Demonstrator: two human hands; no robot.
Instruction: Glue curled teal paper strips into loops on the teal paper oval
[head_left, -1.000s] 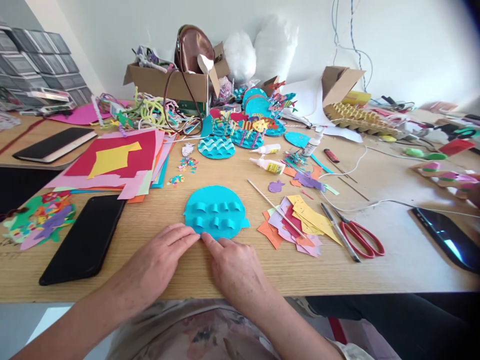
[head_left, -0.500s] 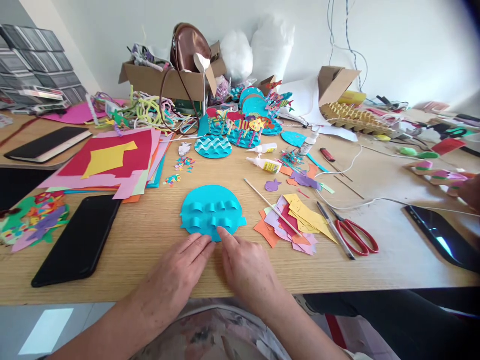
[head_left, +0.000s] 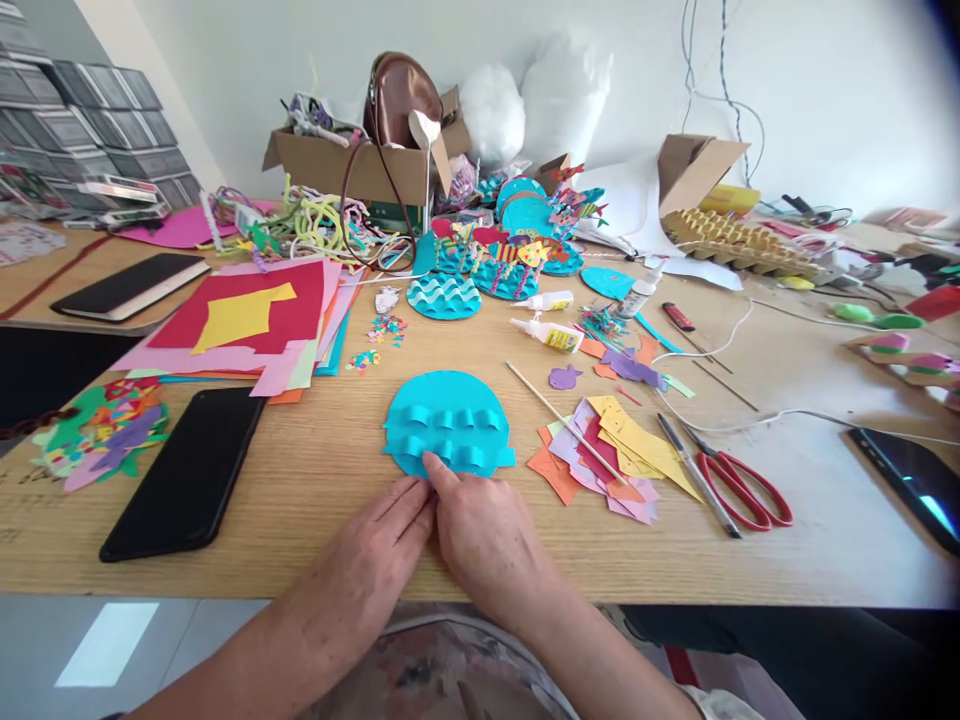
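A round blue paper disc [head_left: 450, 388] lies on the table before me, with two rows of raised paper loops across it. My right hand [head_left: 487, 525] presses its outstretched index fingertip on the lower row, left of the middle; its other fingers are curled. Beside it, my left hand [head_left: 375, 545] lies with its fingers stretched and close together, fingertips at the disc's lower edge. Strip ends stick out past both sides of the disc. To the right are a thin wooden stick [head_left: 551, 410] and coloured paper scraps [head_left: 637, 440].
Red-handled scissors [head_left: 742, 490] and a pen [head_left: 697, 475] lie at the right. A black phone [head_left: 184, 475] is at the left, below stacked coloured paper [head_left: 172, 325]. Glue bottles [head_left: 551, 333], finished blue discs [head_left: 444, 297] and a cardboard box [head_left: 390, 172] stand farther back. A white cable crosses the right side.
My right index fingertip has moved left along the lower row of loops. The view has shifted, so the table's things appear farther right. The other person's hand at the right edge has left view.
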